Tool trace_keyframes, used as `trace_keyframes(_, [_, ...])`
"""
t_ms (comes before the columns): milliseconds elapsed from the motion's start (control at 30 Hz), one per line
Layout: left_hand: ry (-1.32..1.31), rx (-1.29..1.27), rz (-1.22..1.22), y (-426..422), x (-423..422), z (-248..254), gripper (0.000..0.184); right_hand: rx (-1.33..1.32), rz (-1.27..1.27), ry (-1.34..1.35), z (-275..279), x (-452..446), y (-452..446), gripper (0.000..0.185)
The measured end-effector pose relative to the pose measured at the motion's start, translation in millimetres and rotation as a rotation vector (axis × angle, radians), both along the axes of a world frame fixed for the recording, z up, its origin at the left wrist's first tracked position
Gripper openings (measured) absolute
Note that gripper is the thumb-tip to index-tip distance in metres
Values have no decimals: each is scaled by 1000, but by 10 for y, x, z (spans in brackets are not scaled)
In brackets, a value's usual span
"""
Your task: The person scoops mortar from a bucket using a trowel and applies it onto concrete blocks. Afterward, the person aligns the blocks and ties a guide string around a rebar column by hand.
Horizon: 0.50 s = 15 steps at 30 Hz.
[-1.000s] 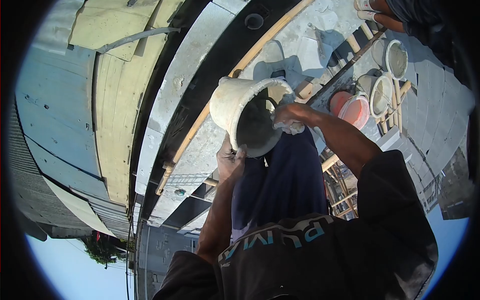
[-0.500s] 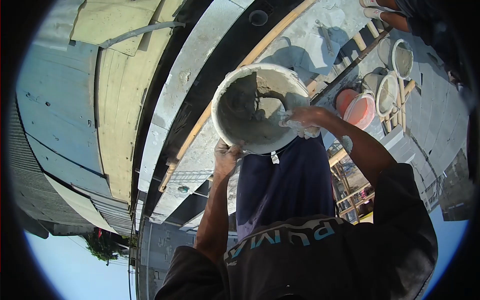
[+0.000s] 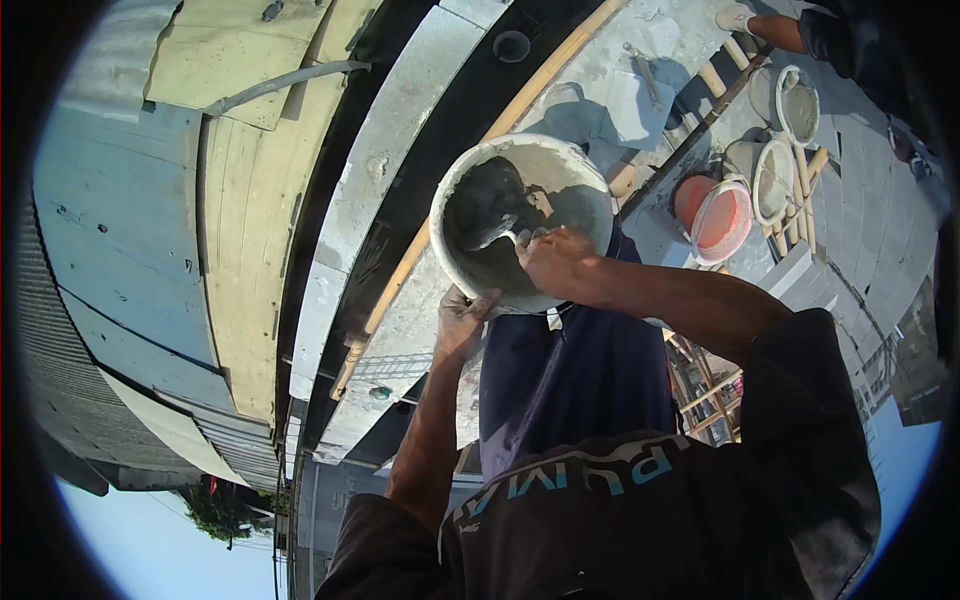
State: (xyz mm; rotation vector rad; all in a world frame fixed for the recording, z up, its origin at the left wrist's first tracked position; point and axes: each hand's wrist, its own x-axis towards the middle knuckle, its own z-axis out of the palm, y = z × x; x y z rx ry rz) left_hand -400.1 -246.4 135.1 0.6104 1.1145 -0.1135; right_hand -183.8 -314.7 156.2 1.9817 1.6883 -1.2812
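"What does the head view give you?"

"From my seat, a pale bucket (image 3: 560, 165) just beyond the dark blue trousers (image 3: 565, 395), mouth tipped toward me. The left hand (image 3: 468, 316) laps its thumb over the near-left rim, other fingers partly hidden below. The right hand (image 3: 553, 263) has its fingers curled around a trowel-like tool (image 3: 492, 236), the blade in the grey mix (image 3: 480, 200)."

"Which step?"

"I'd judge it as working the mix inside the bucket. Next calls for a firm left hold and room for the blade within the rim."

"Anything around, or in the way?"

"To the right, an orange bucket (image 3: 690, 200) and two pale pails (image 3: 741, 160), apart from the hands. Far right, another person's shoe (image 3: 736, 18). Leftward, a wooden pole (image 3: 552, 72) edges a dark gap (image 3: 440, 140). What supports the bucket, I can't tell."
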Motion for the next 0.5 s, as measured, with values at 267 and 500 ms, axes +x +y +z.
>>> trace_keyframes(267, [110,-8,-44,148,163,-38,26,184,147,-87,448,865,103,47])
trace_keyframes(500, [224,294,-282,273,466,215,25,91,260,-229,390,1433,555,45])
